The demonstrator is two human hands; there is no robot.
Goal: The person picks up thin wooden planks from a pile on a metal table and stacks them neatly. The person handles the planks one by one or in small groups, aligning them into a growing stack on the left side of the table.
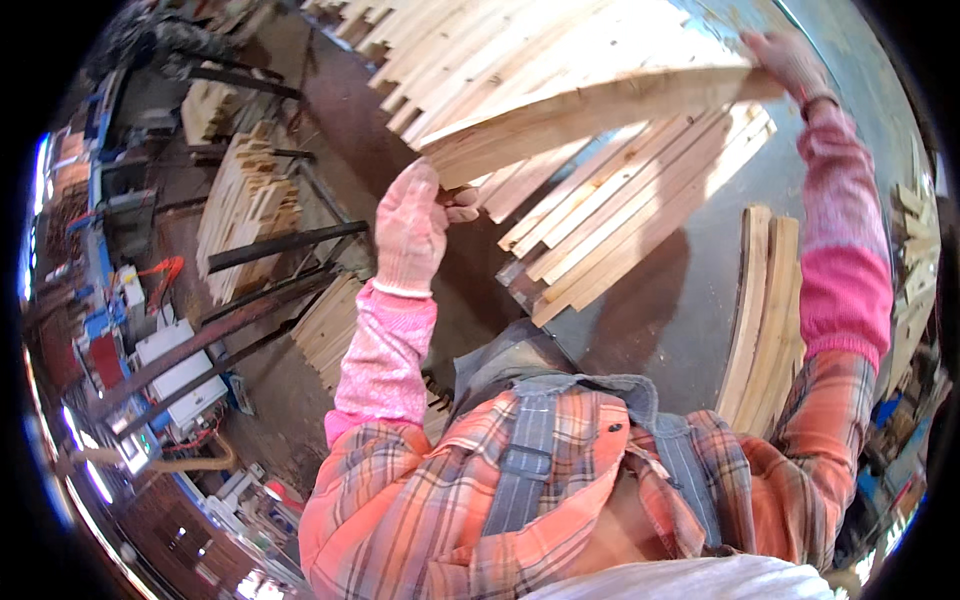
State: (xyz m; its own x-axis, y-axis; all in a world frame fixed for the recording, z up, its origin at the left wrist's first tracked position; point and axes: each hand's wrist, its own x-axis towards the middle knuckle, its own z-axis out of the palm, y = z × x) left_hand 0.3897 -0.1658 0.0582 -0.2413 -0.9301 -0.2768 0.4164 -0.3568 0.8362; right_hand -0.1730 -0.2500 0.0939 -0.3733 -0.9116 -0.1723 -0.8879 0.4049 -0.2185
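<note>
Now left hand (410, 228), right hand (790, 62) each grip clenched on plank (590, 110) ends, above stacked boards (630, 215).

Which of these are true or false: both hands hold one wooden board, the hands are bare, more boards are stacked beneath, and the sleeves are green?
1. Both hands hold one wooden board. True: the left hand has a grip on one end, the right hand on the other.
2. The hands are bare. False: the left hand wears a pink glove; the right looks gloved too.
3. More boards lie in a stack of boards beneath. True.
4. The sleeves are green. False: the sleeve covers are pink.
</note>
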